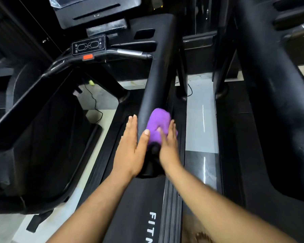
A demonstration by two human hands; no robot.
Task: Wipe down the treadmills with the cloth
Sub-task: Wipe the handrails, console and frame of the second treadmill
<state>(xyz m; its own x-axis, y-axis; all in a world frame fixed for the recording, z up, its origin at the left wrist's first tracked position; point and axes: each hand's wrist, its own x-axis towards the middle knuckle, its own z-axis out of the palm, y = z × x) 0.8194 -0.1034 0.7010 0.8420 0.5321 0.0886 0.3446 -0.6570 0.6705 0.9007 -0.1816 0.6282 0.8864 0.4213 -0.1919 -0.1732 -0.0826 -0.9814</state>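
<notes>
Cloth: a bunched purple fabric cloth [159, 126] is pressed onto the top of a thick black padded side rail [154, 81] of a treadmill, near the rail's lower end.
Right hand: the right hand [168, 142] is laid over the cloth with the fingers stretched along it; it is blurred, so whether the cloth is pinched or only pressed cannot be told.
Left hand: the left hand [130, 148] is held flat and wide against the rail's left flank, fingers straight, the thumb lying on top just beside the cloth.
Treadmill deck: a black ribbed foot strip [172, 204] runs below the rail, beside white lettering that is partly seen.
Console: a black control panel with oval buttons [89, 45] and an orange-red tab [88, 57] are seen further up on the left.
Neighbouring machine: a second black padded rail [270, 85] stands well apart on the right, across a strip of pale glossy floor [200, 116].
</notes>
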